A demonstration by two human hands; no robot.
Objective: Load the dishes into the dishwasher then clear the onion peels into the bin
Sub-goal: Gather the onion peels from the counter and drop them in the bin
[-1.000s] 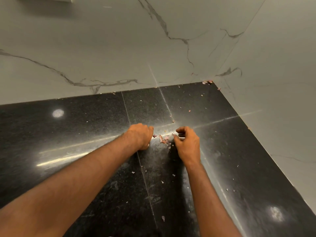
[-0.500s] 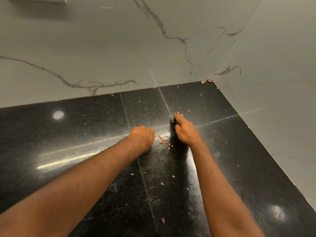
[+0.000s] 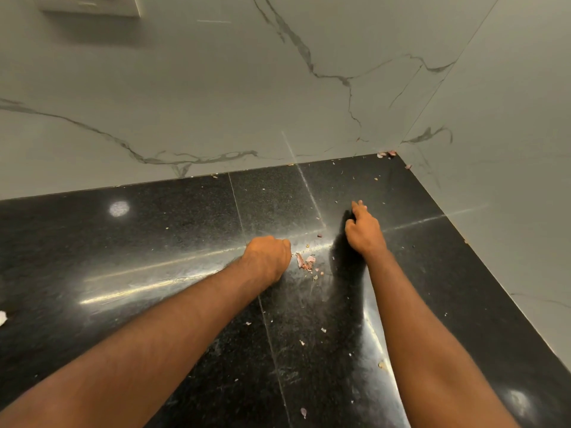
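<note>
A small heap of pinkish onion peels (image 3: 306, 262) lies on the black granite counter (image 3: 154, 242) between my two hands. My left hand (image 3: 267, 257) rests on the counter just left of the heap, curled into a fist; nothing shows in it. My right hand (image 3: 364, 230) lies further back and to the right of the heap, its fingers stretched forward along the counter and holding nothing. More peels (image 3: 386, 154) sit in the far corner where the two walls meet. Tiny flakes are scattered over the counter.
Grey marble walls (image 3: 278, 103) close the counter at the back and on the right. A larger peel flake (image 3: 303, 413) lies near the front between my forearms. A white scrap (image 3: 2, 318) shows at the left edge. A wall fitting (image 3: 92, 4) is at the top left.
My right hand has left the heap and reached back and to the right, its curled fingers straightening. My left fist and the heap have stayed where they were.
</note>
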